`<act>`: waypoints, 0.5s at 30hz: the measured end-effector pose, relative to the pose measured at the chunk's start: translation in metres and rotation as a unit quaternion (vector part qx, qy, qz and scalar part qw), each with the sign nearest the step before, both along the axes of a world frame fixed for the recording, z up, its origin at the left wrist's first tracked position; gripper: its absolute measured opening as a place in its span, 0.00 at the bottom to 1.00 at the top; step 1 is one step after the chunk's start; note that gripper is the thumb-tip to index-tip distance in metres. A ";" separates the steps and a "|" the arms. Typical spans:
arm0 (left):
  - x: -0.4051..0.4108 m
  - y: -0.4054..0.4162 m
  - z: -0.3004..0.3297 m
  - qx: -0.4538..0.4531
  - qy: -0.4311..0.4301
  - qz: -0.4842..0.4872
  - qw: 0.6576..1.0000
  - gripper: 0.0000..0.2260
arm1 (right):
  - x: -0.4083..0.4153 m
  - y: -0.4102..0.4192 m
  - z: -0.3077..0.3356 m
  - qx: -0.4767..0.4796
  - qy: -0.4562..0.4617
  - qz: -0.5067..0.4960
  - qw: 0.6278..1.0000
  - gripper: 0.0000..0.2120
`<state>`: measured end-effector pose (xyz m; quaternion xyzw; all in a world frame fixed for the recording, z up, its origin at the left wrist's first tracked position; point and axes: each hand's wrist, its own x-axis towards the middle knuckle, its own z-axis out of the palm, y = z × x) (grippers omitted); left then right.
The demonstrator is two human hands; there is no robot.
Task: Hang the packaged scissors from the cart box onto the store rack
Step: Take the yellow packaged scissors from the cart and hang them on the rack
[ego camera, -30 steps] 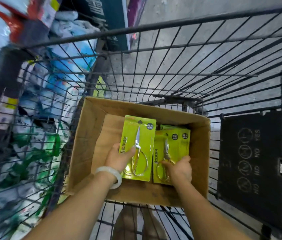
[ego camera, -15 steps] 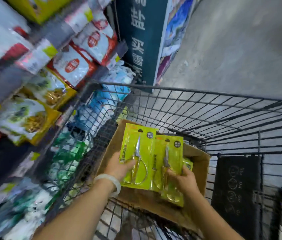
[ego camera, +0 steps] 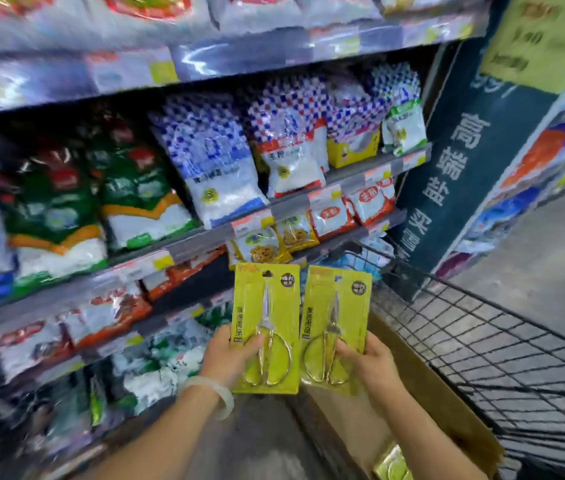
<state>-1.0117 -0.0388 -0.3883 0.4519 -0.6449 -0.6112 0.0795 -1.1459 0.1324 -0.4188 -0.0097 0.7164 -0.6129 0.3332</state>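
Two flat yellow-green card packs of scissors are held up side by side in front of the store shelves, above the cardboard box [ego camera: 447, 403] that sits in the wire cart [ego camera: 502, 344]. The left hand [ego camera: 229, 355] grips the left scissors pack [ego camera: 267, 327] near its lower left edge, thumb curled over the front by the scissor handles; a pale bangle [ego camera: 220, 398] circles that wrist. The right hand [ego camera: 367, 362] grips the right scissors pack [ego camera: 338, 327] at its lower right edge, thumb on the front. Each pack stands nearly upright, with a metal pair of scissors sealed under clear plastic, blades pointing up, gold-looking loop handles at the bottom, a dark round sticker near the top right corner and a column of print down the left side. The two packs sit just beside each other, edges close, not clearly touching. Another yellow-green pack [ego camera: 393, 462] lies low in the box. Behind them the shelves [ego camera: 204, 237] hold blurred bags of food with price tags along the edges.
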 end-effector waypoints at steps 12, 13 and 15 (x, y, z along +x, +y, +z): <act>0.292 -0.064 0.041 0.007 0.063 0.304 0.951 0.07 | 0.207 -0.173 0.035 -0.028 0.039 0.271 0.961 0.06; 0.322 -0.069 0.039 0.012 0.067 0.321 0.945 0.13 | 0.236 -0.185 0.036 -0.024 0.037 0.291 0.956 0.06; 0.384 -0.073 0.043 0.011 0.068 0.362 0.929 0.15 | 0.299 -0.206 0.040 -0.029 0.030 0.323 0.946 0.08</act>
